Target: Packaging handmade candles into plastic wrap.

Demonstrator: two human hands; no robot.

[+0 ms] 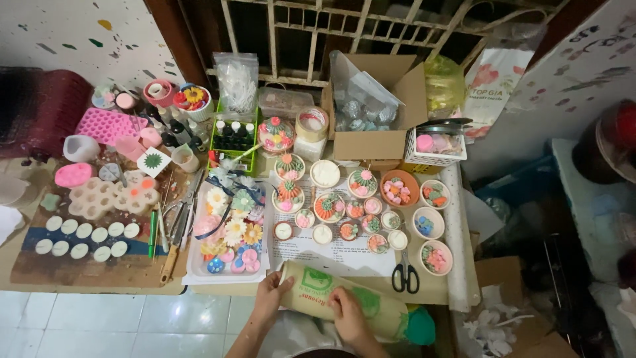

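1. Left hand [270, 296] and right hand [349, 317]: both are closed around one tan paper package [344, 301] with green print, lying at the table's near edge.
2. Scissors [405, 273]: one pair, just right of the package.
3. White wax discs [86, 237]: eleven, in two rows, far left.
4. Cardboard box [371, 106]: one, open, at the rear.
5. White tray [228, 240]: one, holding flower-shaped pieces.

A home craft corner on a tiled floor, set low against a barred window [371, 26]. Silicone moulds [109, 124], small bottles in a green crate [233, 136], scissors [405, 275] and bowls of handmade flower-shaped candles [361, 182] crowd the work surface.
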